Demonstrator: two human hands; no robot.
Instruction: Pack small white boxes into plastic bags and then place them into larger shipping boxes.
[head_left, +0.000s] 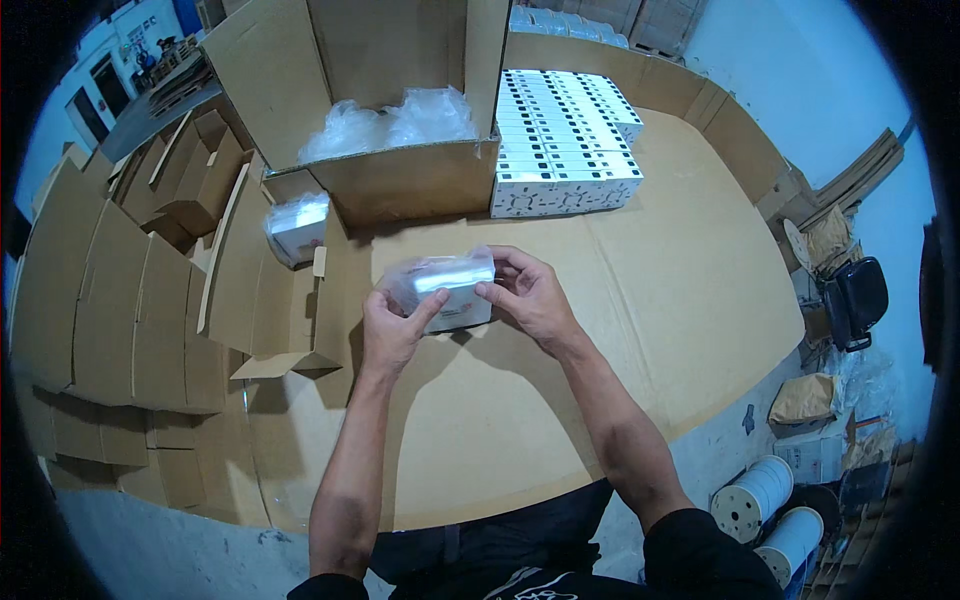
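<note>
Between my two hands is a small white box (pixel 462 308) with a clear plastic bag (pixel 418 273) around it, held just above the cardboard-covered table. My left hand (pixel 395 325) grips its left end, thumb on the near face. The right end is in my right hand (pixel 528 298), thumb on the front and fingers behind. To the left, an open brown carton (pixel 285 315) lies with its flaps out, and another bagged white box (pixel 298 228) sits at its far end.
A large open carton (pixel 410 180) of clear plastic bags (pixel 395 125) stands at the back. Beside it are stacked rows of white boxes (pixel 565 190). Several open brown cartons (pixel 130 290) crowd the left side. Cable spools (pixel 752 500) and a black chair (pixel 855 300) are off to the right.
</note>
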